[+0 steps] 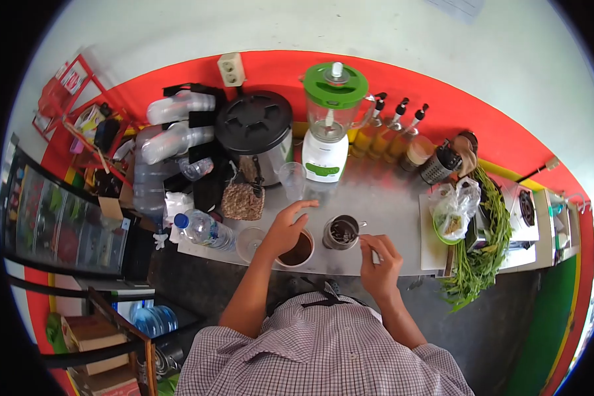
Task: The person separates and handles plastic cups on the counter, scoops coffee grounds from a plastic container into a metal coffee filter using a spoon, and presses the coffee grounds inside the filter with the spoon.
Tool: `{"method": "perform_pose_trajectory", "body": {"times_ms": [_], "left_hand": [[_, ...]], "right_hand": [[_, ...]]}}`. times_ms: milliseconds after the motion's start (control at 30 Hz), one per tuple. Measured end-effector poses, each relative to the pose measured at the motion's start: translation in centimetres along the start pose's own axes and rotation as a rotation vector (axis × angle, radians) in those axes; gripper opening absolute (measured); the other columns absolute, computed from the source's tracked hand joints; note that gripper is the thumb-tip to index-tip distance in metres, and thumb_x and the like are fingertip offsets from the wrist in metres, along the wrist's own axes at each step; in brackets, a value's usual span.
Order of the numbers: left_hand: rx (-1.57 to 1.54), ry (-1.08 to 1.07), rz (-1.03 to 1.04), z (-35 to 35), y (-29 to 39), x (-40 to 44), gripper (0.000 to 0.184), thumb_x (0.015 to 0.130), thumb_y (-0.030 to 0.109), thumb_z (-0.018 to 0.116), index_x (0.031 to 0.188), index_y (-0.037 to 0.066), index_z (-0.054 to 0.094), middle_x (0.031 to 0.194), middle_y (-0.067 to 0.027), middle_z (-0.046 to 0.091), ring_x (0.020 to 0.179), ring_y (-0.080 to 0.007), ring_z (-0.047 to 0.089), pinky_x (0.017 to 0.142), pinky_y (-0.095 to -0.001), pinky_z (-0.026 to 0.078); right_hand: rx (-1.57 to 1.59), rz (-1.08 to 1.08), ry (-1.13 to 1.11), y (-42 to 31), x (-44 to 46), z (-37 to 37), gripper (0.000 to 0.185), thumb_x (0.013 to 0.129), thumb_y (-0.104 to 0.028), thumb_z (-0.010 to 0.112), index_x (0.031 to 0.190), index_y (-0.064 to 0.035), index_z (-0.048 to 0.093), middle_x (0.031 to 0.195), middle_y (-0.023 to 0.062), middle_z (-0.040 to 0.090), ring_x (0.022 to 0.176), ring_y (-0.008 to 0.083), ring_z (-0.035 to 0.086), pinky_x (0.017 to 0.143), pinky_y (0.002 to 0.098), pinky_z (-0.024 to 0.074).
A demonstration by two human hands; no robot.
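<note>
My left hand [286,231] is held over a round tub of dark brown powder [297,253], its fingers stretched out and holding nothing. Beside the tub stands a metal mug [337,241] with dark contents. My right hand [381,259] is closed in a pinch at the mug's right side, on the thin handle of what looks like a spoon [359,235] reaching into the mug. The spoon's far end is hidden in the dark contents. A clear plastic cup [292,178] stands behind my left hand, and a round clear lid or cup [249,243] lies left of the tub.
A green-lidded blender [325,157] and a black-lidded container [255,125] stand at the back. Pump bottles [393,135] line the wall. A water bottle [208,231] is at left; leafy greens [478,270] hang over the counter's [396,224] front edge at right.
</note>
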State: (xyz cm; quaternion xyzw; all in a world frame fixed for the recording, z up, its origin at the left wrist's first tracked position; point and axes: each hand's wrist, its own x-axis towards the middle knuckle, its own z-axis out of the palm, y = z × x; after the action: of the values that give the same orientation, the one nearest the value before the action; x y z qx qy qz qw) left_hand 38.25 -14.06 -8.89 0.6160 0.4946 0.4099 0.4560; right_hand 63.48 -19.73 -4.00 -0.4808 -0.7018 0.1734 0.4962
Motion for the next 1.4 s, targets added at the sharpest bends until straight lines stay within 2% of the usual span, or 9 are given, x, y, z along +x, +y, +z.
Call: {"method": "perform_pose_trajectory", "body": {"times_ms": [133,200,233,300,400,500,800,867,1400], "left_hand": [[0.178,0.108,-0.061,-3.7,-3.3,-5.5,0.045,0.101,0.006,0.065,0.146,0.002,0.063,0.152,-0.0167,0.064,0.145,-0.0319,0.057,0.123,-0.043,0.042],[0.144,0.144,-0.215,-4.3,-4.2,-8.2,0.079,0.093,0.018,0.081,0.162,0.005,0.046,0.165,-0.0174,0.051,0.153,-0.0351,0.048,0.126,-0.0483,0.039],[0.147,0.143,-0.217,-4.1,-4.5,-9.3,0.079,0.093,0.018,0.081,0.162,0.005,0.046,0.165,-0.0174,0.051,0.153,-0.0351,0.048,0.126,-0.0483,0.039],[0.088,0.074,-0.228,-3.9,-5.1,-10.9,0.115,0.081,0.027,0.094,0.172,0.008,0.028,0.172,-0.0182,0.039,0.158,-0.0381,0.04,0.129,-0.0525,0.035],[0.049,0.085,-0.236,-2.7,-5.4,-11.5,0.13,0.073,0.027,0.099,0.175,0.009,0.02,0.176,-0.018,0.032,0.161,-0.0378,0.035,0.131,-0.051,0.032],[0.01,0.127,-0.178,-1.8,-6.4,-11.0,0.13,0.07,0.024,0.101,0.174,0.008,0.023,0.175,-0.0185,0.033,0.161,-0.0373,0.036,0.132,-0.0483,0.032],[0.18,0.066,-0.201,-2.1,-5.5,-10.6,0.126,0.07,0.019,0.102,0.171,0.003,0.029,0.171,-0.0217,0.041,0.158,-0.0371,0.042,0.129,-0.0462,0.037],[0.212,0.074,-0.205,-2.0,-5.4,-10.6,0.125,0.07,0.018,0.101,0.171,0.003,0.029,0.171,-0.0218,0.042,0.158,-0.0375,0.042,0.129,-0.0464,0.037],[0.23,0.086,-0.237,-1.6,-5.1,-10.8,0.121,0.072,0.015,0.1,0.171,0.003,0.03,0.169,-0.0216,0.044,0.156,-0.0376,0.045,0.128,-0.0451,0.039]], "right_hand": [[0.147,0.017,0.101,-3.3,1.2,0.0,0.015,0.096,0.009,0.071,0.109,0.0051,0.077,0.089,0.0142,0.074,0.077,0.022,0.072,0.073,0.0321,0.0565],[0.147,-0.011,0.049,-3.8,1.6,1.3,0.015,0.097,0.008,0.07,0.11,0.0052,0.077,0.09,0.0145,0.075,0.078,0.0236,0.073,0.073,0.033,0.0569],[0.176,-0.053,-0.06,-4.2,1.7,2.4,0.015,0.097,0.007,0.071,0.11,0.0044,0.078,0.091,0.0154,0.075,0.079,0.0258,0.074,0.073,0.0345,0.0579],[0.203,-0.097,-0.171,-4.5,1.4,4.5,0.015,0.097,0.006,0.071,0.11,0.0037,0.078,0.093,0.0163,0.076,0.08,0.0281,0.076,0.073,0.0361,0.059],[0.183,-0.103,-0.412,-2.4,-0.7,8.2,0.016,0.096,0.002,0.073,0.112,0.0028,0.079,0.099,0.0189,0.078,0.083,0.0353,0.077,0.075,0.0403,0.0614],[0.115,-0.065,-0.559,-0.1,-2.1,11.2,0.019,0.099,-0.008,0.073,0.115,0.0015,0.078,0.105,0.0197,0.076,0.088,0.041,0.076,0.079,0.0443,0.0629],[0.043,0.137,-0.404,3.1,-3.2,16.3,0.016,0.097,-0.008,0.073,0.105,0.005,0.079,0.098,0.0266,0.079,0.087,0.0436,0.078,0.08,0.048,0.0622],[0.044,0.193,-0.408,3.3,-3.3,16.6,0.017,0.099,-0.012,0.07,0.101,0.0036,0.078,0.096,0.0293,0.077,0.089,0.0493,0.075,0.082,0.0542,0.0608],[-0.07,0.253,-0.466,3.4,-2.7,18.2,0.022,0.097,-0.015,0.07,0.099,0.0034,0.082,0.089,0.0283,0.077,0.083,0.0467,0.077,0.084,0.0523,0.0617]]}}
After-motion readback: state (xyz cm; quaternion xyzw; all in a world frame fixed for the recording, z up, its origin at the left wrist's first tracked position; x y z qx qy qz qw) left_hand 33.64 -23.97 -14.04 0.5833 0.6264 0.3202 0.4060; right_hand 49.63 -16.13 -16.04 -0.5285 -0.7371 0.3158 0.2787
